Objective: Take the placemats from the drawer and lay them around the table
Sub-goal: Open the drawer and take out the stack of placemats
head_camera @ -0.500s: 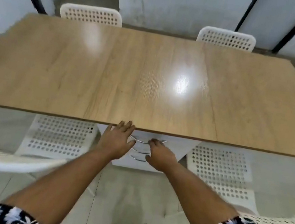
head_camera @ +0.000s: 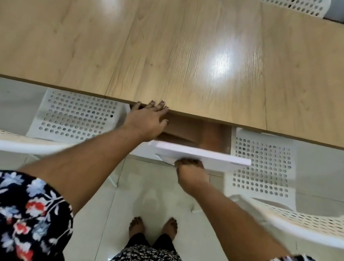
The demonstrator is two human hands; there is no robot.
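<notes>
A white drawer (head_camera: 203, 156) stands pulled out from under the near edge of the wooden table (head_camera: 180, 47). Brown placemats (head_camera: 191, 131) lie inside it, partly hidden by the table edge. My right hand (head_camera: 191, 174) grips the handle on the drawer's front, fingers curled under it. My left hand (head_camera: 147, 119) reaches over the drawer's left side with straight fingers, its fingertips touching the table's edge.
White perforated chairs stand under the table at left (head_camera: 75, 118) and right (head_camera: 263, 166) of the drawer. Two chair backs (head_camera: 290, 1) show across the table. White chair rims (head_camera: 5, 139) flank my arms. My feet stand on pale tiles below.
The drawer has come out toward me, pulled by my right hand, and the placemats now show. My left hand stays at the table edge. The camera has tilted down and closer.
</notes>
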